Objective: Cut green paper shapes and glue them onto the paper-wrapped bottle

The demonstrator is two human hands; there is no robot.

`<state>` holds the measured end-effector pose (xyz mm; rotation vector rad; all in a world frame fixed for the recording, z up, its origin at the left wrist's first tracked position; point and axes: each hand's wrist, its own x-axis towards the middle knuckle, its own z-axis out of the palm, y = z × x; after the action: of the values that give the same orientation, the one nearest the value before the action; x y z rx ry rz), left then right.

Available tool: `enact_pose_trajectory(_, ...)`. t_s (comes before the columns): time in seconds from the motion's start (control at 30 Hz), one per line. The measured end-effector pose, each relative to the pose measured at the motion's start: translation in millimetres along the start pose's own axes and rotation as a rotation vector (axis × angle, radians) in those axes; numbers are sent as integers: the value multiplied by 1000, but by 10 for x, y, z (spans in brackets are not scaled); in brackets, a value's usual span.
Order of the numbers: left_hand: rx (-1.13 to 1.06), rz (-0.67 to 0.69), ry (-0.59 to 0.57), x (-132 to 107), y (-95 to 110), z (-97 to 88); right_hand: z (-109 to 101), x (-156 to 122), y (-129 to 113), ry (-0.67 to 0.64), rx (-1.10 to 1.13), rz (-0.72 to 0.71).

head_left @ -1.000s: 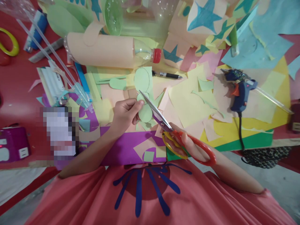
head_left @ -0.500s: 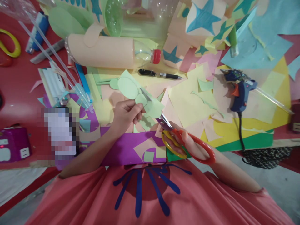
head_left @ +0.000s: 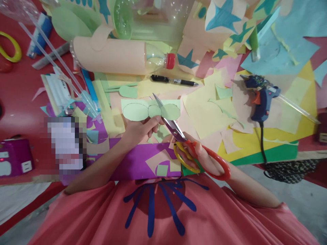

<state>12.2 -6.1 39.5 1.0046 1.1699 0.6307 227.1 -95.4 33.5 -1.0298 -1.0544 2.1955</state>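
Observation:
My left hand (head_left: 141, 130) pinches the lower edge of a light green paper cutout (head_left: 139, 111) with three drawn ovals in a row, held flat and level above the table. My right hand (head_left: 201, 157) grips red and yellow handled scissors (head_left: 187, 146). The blades are parted and point up-left, with the tip lying over the green cutout between the middle and right ovals.
A paper-wrapped plastic bottle (head_left: 120, 56) with a red cap lies behind, a black pen (head_left: 173, 81) in front of it. A blue glue gun (head_left: 260, 98) with its cord sits at the right. Coloured paper scraps (head_left: 209, 109) cover the red table (head_left: 17, 98); glue sticks (head_left: 58, 64) lie left.
My left hand has turned the green cutout from tilted to lying level, left to right. The scissors have swung slightly and their blades now cross the cutout's right part.

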Motion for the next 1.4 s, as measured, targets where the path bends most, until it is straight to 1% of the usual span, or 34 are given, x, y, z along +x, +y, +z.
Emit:
enact_pose_trajectory(0.1, -20, -1, -4, 1, -12, 2, 2, -15, -2, 16, 34, -9)
enact_pose_trajectory(0.23, -53, -36, 7, 27, -43, -12, -1, -36, -29, 15, 66, -1)
enact_pose_trajectory(0.37, -100, -51, 13, 54, -61, -29, 1, -31, -99, 47, 30, -9)
enact_pose_trajectory(0.57, -108, -33, 30, 59, -57, -20, -7, -33, -191, 25, -36, -44)
enact_pose_trajectory(0.83, -103, -28, 58, 54, -7, -15, -57, -60, -142, -1, -2, -57)
enact_pose_trajectory(0.97, -85, -18, 73, 51, 8, -14, -58, -61, -172, -1, 4, -22)
enact_pose_trajectory(1.17, -26, 40, 77, 72, -87, -58, -31, -84, -249, 10, -21, 40)
enact_pose_trajectory(1.27, -41, 64, 91, 83, -114, -64, -33, -94, -249, 19, -60, 45)
enact_pose_trajectory(1.4, -76, 86, 112, 81, -94, -43, -51, -98, -229, 18, -79, 66)
